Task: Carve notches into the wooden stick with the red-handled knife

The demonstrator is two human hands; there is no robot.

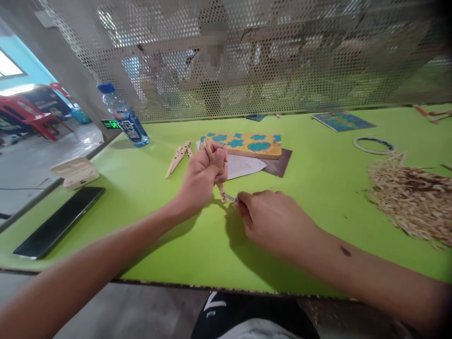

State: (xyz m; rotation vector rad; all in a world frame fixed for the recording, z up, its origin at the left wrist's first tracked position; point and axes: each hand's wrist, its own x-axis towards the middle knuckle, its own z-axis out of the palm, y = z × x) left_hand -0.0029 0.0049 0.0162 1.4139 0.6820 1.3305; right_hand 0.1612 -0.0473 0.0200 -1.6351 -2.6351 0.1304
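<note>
Closed around a thin carved wooden stick [221, 190] is my left hand [205, 174], over the middle of the green table. One end of the stick shows above the fist; its notched lower end sticks out below. My right hand [275, 214] is closed on a small carving knife [231, 198], whose handle is mostly hidden in the fingers. The metal blade meets the stick near its lower end. Just left of my left hand lie several carved wooden sticks [179, 155] with notched ends. Behind it is a yellow board with teal patches [243, 149].
White paper [243, 167] and a brown sheet [282, 165] lie under the board. Wood shavings [413, 202] are heaped at right near a ring [374, 145]. At left are a bottle [127, 117], a phone [60, 223] and an opened white case [77, 172]. A perforated screen [275, 61] borders the back.
</note>
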